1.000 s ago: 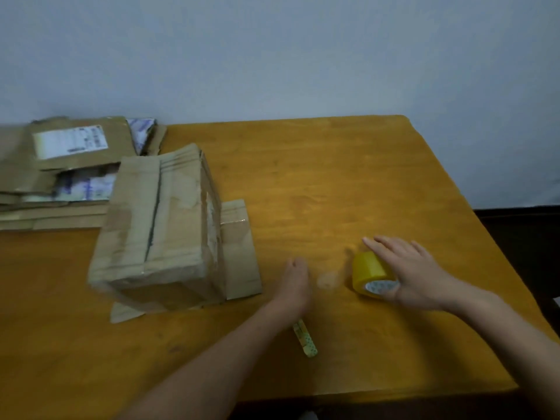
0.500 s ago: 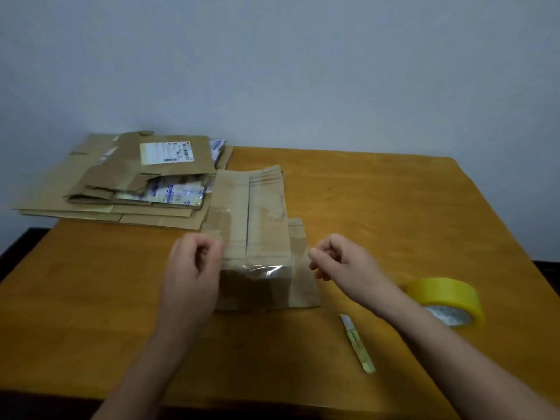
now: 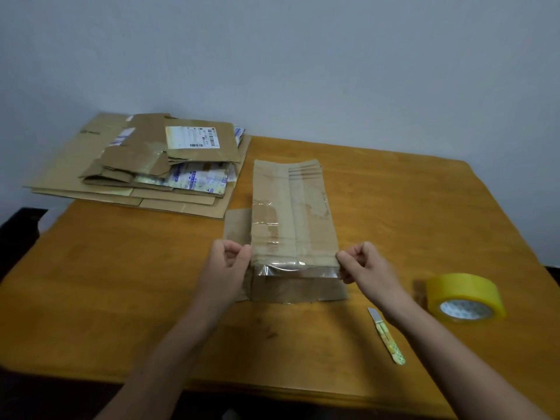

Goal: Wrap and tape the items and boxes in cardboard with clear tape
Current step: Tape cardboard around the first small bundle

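A cardboard-wrapped box [image 3: 292, 213] stands in the middle of the wooden table [image 3: 121, 283], its long side running away from me. A strip of clear tape [image 3: 295, 269] stretches across the box's near top edge. My left hand [image 3: 225, 268] pinches the strip's left end at the near left corner. At the near right corner my right hand [image 3: 365, 266] pinches the other end. The yellowish tape roll [image 3: 465, 297] lies flat on the table to the right of my right forearm.
A small utility knife [image 3: 386, 334] lies near the front edge, between the box and the roll. A stack of flattened cardboard [image 3: 142, 168] with shipping labels fills the table's back left corner. A loose cardboard flap [image 3: 236, 222] pokes out under the box's left side.
A second ago my right hand lay on the tape roll and my left on the table. Both hands have since come to the box with a tape strip, now stretched over its near edge.
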